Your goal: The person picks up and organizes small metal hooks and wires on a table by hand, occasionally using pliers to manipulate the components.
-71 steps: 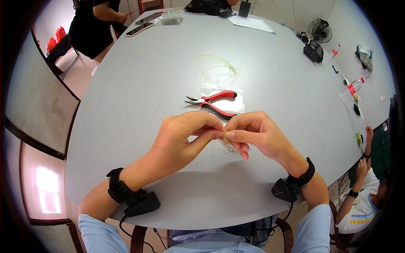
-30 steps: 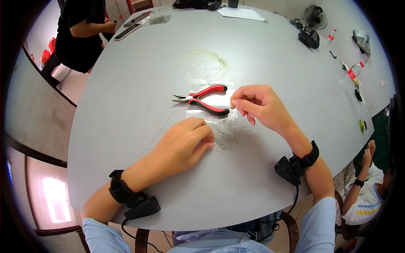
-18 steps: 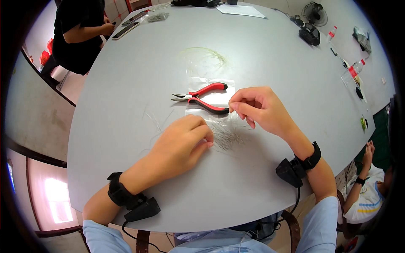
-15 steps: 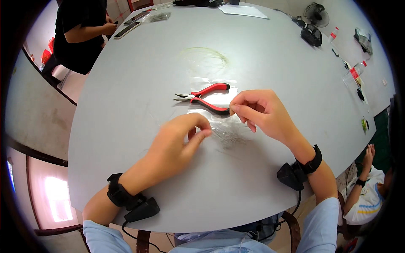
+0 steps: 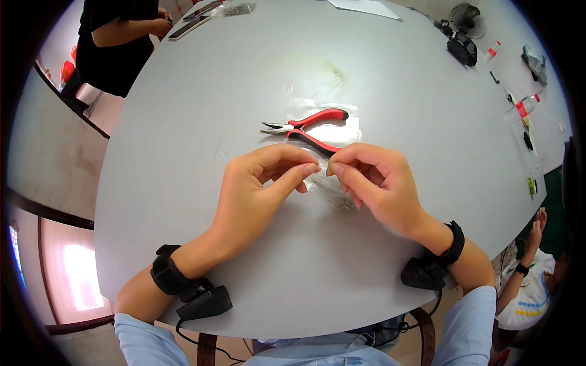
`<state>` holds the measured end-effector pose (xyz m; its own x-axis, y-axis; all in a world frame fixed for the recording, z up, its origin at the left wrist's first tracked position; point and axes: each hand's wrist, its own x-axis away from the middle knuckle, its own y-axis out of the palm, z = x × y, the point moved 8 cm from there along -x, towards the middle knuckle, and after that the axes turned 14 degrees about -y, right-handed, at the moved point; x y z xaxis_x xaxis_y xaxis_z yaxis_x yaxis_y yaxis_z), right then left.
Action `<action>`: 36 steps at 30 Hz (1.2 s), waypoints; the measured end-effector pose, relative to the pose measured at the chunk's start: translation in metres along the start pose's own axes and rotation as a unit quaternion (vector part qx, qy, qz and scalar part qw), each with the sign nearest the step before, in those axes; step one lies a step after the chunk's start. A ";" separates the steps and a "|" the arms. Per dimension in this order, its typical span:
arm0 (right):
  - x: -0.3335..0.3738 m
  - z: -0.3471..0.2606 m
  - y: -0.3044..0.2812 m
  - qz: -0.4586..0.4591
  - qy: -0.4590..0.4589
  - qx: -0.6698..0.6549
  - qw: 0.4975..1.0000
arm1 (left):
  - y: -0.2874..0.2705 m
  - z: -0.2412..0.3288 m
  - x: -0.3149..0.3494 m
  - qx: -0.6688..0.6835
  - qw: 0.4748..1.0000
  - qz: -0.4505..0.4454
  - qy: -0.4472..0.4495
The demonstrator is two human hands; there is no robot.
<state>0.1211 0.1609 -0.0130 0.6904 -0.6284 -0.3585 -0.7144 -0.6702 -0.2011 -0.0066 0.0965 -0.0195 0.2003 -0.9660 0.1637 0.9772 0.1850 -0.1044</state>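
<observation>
My left hand (image 5: 253,192) and my right hand (image 5: 381,186) face each other over the table, their pinched fingertips a small gap apart. Thumb and index finger are pressed together on both; whatever they hold is too small to make out. Just beyond lie long-nose pliers (image 5: 297,129) with red and black handles, jaws slightly apart and pointing left. The pliers rest on a clear plastic bag (image 5: 352,131). Beneath my fingertips is a loose pile of thin, pin-like silvery pieces (image 5: 336,194), partly hidden by my hands. A faint yellowish coil of thin line (image 5: 332,73) lies farther off.
A few thin pieces (image 5: 223,149) are scattered left of the pliers. Phones (image 5: 189,27) and a small bag (image 5: 238,9) sit at the far left, near a standing person (image 5: 116,49). Bottles (image 5: 524,108), a fan (image 5: 467,19) and another person (image 5: 528,280) are on the right.
My left hand has moved up and right, bringing its pinched fingertips close to those of my right hand. The right hand stays pinched, and the view has shifted slightly.
</observation>
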 end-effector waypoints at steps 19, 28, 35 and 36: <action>0.006 -0.006 0.004 -0.016 -0.045 0.030 0.998 | 0.005 -0.013 -0.001 0.033 0.997 -0.013 -0.073; 0.005 -0.008 0.004 -0.027 -0.070 0.064 0.995 | 0.005 -0.015 -0.002 0.029 0.997 -0.016 -0.069; 0.005 -0.006 0.004 -0.032 -0.069 0.069 0.995 | 0.006 -0.009 -0.001 0.016 0.999 -0.023 -0.037; 0.005 -0.007 0.005 -0.034 -0.074 0.071 0.994 | 0.007 -0.009 -0.001 0.016 0.999 -0.023 -0.037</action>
<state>0.1224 0.1516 -0.0094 0.7204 -0.5115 -0.4685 -0.6832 -0.6400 -0.3517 -0.0008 0.0969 -0.0292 0.1589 -0.9576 0.2403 0.9869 0.1476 -0.0644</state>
